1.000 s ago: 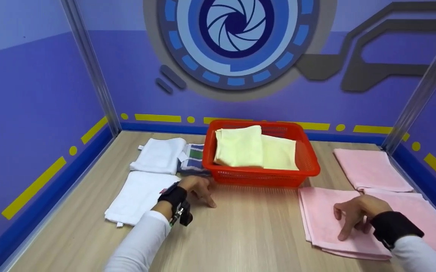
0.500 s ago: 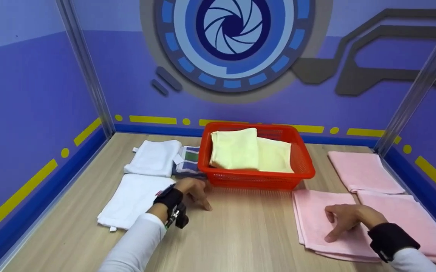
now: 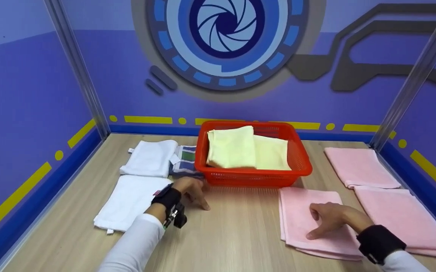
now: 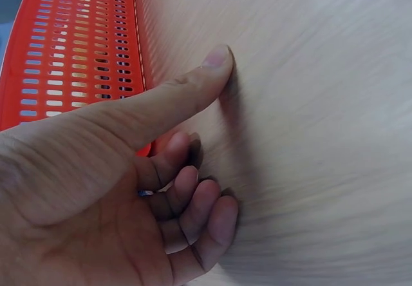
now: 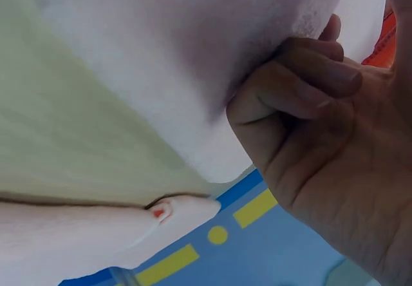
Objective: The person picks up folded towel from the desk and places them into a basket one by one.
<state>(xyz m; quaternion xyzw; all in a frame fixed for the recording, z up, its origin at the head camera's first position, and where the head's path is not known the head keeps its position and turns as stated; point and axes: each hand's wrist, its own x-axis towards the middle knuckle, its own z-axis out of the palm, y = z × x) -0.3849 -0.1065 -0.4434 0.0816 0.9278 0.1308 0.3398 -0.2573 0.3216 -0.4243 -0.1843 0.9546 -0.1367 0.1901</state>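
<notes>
My left hand (image 3: pixel 194 192) rests on the wooden table before the red basket (image 3: pixel 252 179). Its thumb (image 4: pixel 187 94) is straight with the tip on the table, its fingers loosely bent and holding nothing. My right hand (image 3: pixel 325 219) presses on a folded pink towel (image 3: pixel 303 234), the thumb pointing down onto the cloth. In the right wrist view its fingers (image 5: pixel 270 93) curl back toward the palm against the towel, with no cloth between them. The towel lies flat, its layers slightly offset at the edges.
Two yellow towels (image 3: pixel 233 147) lie folded in the basket. To its left are two white towels (image 3: pixel 148 158) and a striped towel (image 3: pixel 186 160), partly hidden by the basket. More folded pink towels (image 3: pixel 403 215) lie along the right wall. A blue back wall (image 3: pixel 225 105) rises behind.
My right hand has moved left, and the pink towel under it has slid left, away from the other pink towels. My left hand stays in place. The whole head view has shifted slightly.
</notes>
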